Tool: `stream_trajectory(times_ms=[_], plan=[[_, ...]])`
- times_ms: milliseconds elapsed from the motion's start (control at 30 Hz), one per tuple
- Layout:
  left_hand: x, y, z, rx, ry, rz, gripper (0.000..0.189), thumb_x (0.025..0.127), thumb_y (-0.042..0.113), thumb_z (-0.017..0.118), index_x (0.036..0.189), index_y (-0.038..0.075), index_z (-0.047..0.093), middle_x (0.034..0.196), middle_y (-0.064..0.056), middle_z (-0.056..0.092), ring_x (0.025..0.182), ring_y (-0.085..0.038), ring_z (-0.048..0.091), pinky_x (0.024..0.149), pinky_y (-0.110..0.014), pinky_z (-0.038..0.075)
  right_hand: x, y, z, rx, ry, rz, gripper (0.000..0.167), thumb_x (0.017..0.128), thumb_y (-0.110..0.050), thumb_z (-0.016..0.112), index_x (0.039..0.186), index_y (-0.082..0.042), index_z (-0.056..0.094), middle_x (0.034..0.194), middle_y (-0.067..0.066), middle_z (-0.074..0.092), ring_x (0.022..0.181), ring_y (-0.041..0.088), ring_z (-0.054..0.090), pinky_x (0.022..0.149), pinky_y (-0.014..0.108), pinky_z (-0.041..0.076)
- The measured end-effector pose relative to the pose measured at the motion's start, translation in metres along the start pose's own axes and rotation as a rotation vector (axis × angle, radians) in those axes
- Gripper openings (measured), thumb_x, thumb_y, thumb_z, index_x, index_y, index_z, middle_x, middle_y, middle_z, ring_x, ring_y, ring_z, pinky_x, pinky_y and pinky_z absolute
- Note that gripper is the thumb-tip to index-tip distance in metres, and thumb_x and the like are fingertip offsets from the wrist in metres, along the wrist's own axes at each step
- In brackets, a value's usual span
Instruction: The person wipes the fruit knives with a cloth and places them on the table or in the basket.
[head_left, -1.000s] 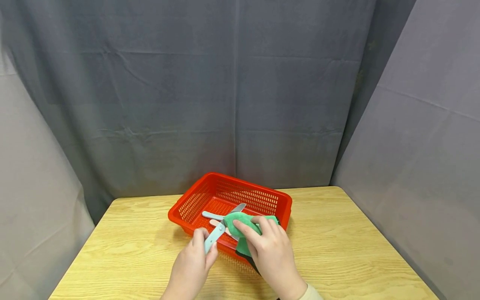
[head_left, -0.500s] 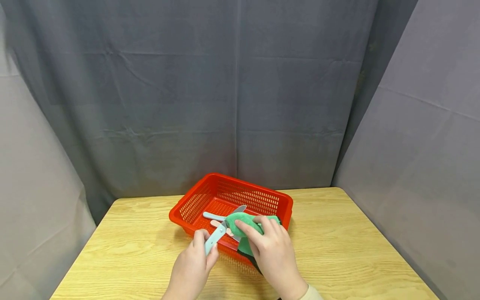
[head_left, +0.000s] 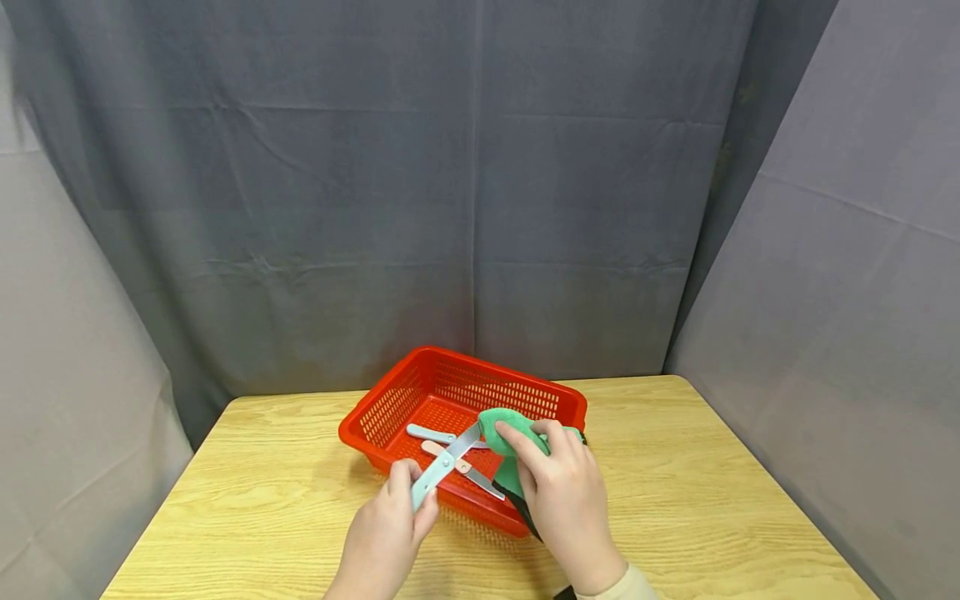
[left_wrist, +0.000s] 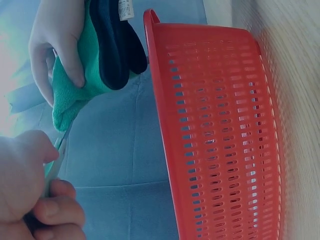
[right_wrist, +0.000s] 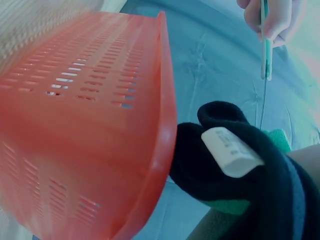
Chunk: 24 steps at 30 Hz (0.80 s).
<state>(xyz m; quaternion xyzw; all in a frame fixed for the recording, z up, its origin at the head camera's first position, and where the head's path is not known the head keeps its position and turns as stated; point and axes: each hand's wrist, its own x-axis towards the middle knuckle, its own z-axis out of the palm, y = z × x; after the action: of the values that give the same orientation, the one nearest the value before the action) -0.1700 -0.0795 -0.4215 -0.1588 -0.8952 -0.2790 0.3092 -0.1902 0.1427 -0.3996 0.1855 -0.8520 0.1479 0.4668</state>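
My left hand [head_left: 382, 533] grips a folding knife [head_left: 433, 482] by its pale blue handle, the blade pointing up and to the right over the red basket [head_left: 457, 357]. With my right hand [head_left: 562, 492] I pinch a green cloth [head_left: 510, 429] with dark edging around the blade's tip, which is hidden. Most of the blade shows bare between handle and cloth. Inside the basket lie a second knife [head_left: 431, 434] with a pale blue handle and another knife [head_left: 483, 482] with a pink handle. The cloth's dark edge [right_wrist: 270, 165] bears a white label [right_wrist: 230, 150] in the right wrist view.
The perforated basket stands on a wood-grain table [head_left: 262, 475], below and beyond both hands. A dark grey curtain [head_left: 337, 208] hangs behind the table. Paler cloth hangs at the left [head_left: 67, 350] and right sides.
My right hand has drawn the cloth up and to the right along the blade, baring more of it. The pink-handled knife's blade has come into view. My left hand has hardly moved.
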Motion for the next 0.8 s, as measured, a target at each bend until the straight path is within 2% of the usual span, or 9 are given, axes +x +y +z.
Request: stream_trajectory(times_ms=[167, 333, 567, 800], plan=[[0.001, -0.001, 0.000, 0.007, 0.000, -0.018, 0.028, 0.085, 0.013, 0.076, 0.102, 0.008, 0.053, 0.064, 0.011, 0.033, 0.048, 0.001, 0.027, 0.043, -0.017, 0.025, 0.002, 0.000, -0.004, -0.027, 0.033, 0.022, 0.059, 0.074, 0.004, 0.082, 0.122, -0.030, 0.075, 0.101, 0.009, 0.065, 0.082, 0.028, 0.062, 0.061, 0.036, 0.050], [0.002, -0.001, 0.000, 0.017, 0.011, -0.019, 0.029, 0.085, 0.013, 0.076, 0.102, 0.008, 0.053, 0.064, 0.011, 0.033, 0.049, 0.001, 0.027, 0.043, -0.017, 0.024, 0.003, -0.005, -0.009, -0.013, 0.051, 0.003, 0.059, 0.075, 0.002, 0.081, 0.123, -0.031, 0.074, 0.102, 0.009, 0.066, 0.083, 0.027, 0.063, 0.059, 0.036, 0.049], [0.002, 0.000, 0.000, 0.029, 0.011, -0.017, 0.029, 0.085, 0.013, 0.076, 0.101, 0.008, 0.053, 0.063, 0.010, 0.033, 0.048, 0.000, 0.027, 0.043, -0.017, 0.024, 0.002, -0.016, -0.015, 0.021, 0.040, -0.024, 0.060, 0.074, 0.000, 0.084, 0.124, -0.031, 0.074, 0.102, 0.009, 0.066, 0.082, 0.025, 0.061, 0.061, 0.036, 0.050], [0.003, 0.001, -0.002, 0.040, 0.017, -0.014, 0.030, 0.085, 0.014, 0.077, 0.102, 0.008, 0.053, 0.064, 0.010, 0.035, 0.048, 0.000, 0.027, 0.043, -0.017, 0.024, 0.003, -0.020, -0.015, 0.043, 0.027, -0.017, 0.058, 0.076, 0.000, 0.083, 0.124, -0.031, 0.074, 0.103, 0.008, 0.066, 0.082, 0.025, 0.060, 0.064, 0.037, 0.051]])
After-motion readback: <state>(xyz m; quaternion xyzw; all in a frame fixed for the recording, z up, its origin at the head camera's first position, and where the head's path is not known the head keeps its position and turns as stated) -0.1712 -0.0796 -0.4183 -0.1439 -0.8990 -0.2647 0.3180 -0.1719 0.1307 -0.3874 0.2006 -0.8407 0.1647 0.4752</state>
